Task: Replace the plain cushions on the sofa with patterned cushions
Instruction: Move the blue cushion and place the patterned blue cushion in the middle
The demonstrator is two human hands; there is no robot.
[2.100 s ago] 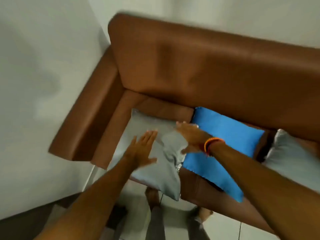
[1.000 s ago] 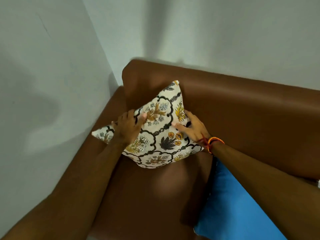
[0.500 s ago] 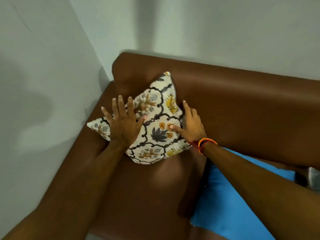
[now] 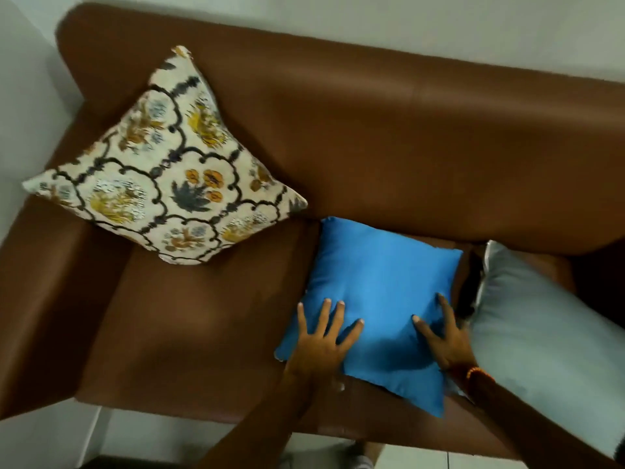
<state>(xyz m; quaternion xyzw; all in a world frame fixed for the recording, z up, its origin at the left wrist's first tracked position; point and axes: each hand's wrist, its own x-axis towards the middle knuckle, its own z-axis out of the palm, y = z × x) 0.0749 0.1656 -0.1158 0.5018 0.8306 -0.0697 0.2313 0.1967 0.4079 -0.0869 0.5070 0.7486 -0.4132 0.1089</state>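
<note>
A patterned cushion [image 4: 162, 177], cream with yellow and dark floral print, leans in the left corner of the brown leather sofa [image 4: 406, 130]. A plain blue cushion [image 4: 382, 282] lies flat on the seat in the middle. My left hand [image 4: 321, 340] rests flat on its near left edge, fingers spread. My right hand [image 4: 443, 336] presses on its near right edge, fingers apart, an orange bracelet at the wrist. A plain grey cushion [image 4: 548, 333] lies to the right, touching my right forearm.
The sofa's left armrest [image 4: 37, 292] stands against a pale wall [image 4: 20, 96]. Another pale wall runs behind the backrest. Light floor tiles [image 4: 416, 460] show below the seat's front edge, with my foot partly visible there.
Both hands have left the patterned cushion, which stays propped in the corner, and moved right onto the blue cushion. The view has shifted right.
</note>
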